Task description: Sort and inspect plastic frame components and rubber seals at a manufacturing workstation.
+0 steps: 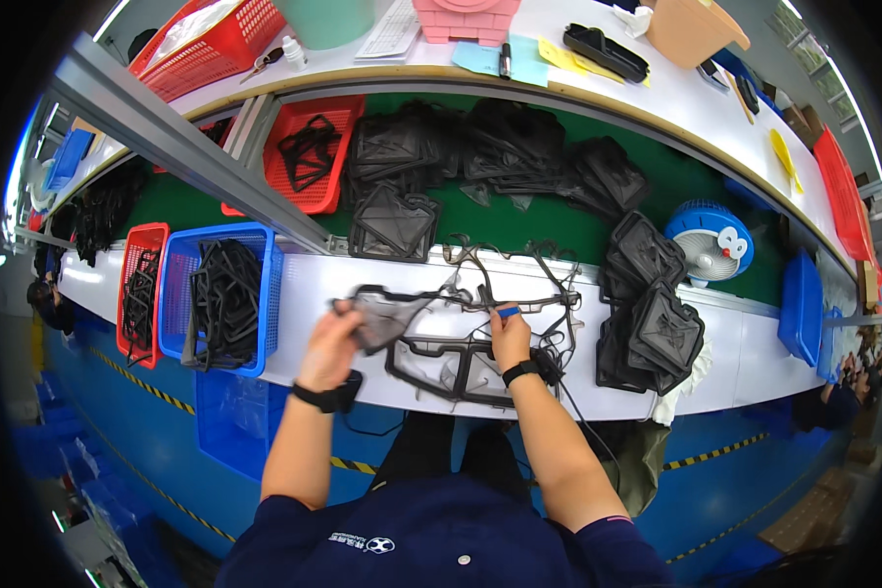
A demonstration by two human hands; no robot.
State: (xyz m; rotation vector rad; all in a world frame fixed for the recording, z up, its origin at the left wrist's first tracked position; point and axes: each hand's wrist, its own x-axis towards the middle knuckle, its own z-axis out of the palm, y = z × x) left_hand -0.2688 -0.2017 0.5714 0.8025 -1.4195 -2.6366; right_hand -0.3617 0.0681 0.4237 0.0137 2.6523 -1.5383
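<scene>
Starting on the far left, there's a red basket (pixel 143 290) on the white desk (pixel 755 363) with black rubbery frames stuffed in it, and just beside it a blue basket (pixel 265 294) packed with a bigger tangle of the same black frames. Further back, past the metal rail (pixel 181 147), another red basket (pixel 338 162) sits on the green conveyor belt (pixel 676 167) with one frame in it.

Then the left hand (pixel 331 345), black band on the wrist, is closed around the left end of a black rubber frame piece (pixel 390 316), pinching it and holding it slightly up off the desk. That piece trails off to the right into thin black trim strands (pixel 519 284) that loop over the desk edge. The right hand (pixel 511 338), also wearing a wrist band, is gripping a small blue-handled tool (pixel 507 311) between its fingers, tip pressed against the strands right next to the frame piece. Under both hands lies another black frame (pixel 441 365) flat on the desk.

Behind all that, a big heap of black frames (pixel 500 147) is spread across the belt. To the right of the hands there's a stack of black frames (pixel 657 304) on the desk, then a small blue fan (pixel 710 240), and a blue bin (pixel 802 306) near the right edge.
</scene>
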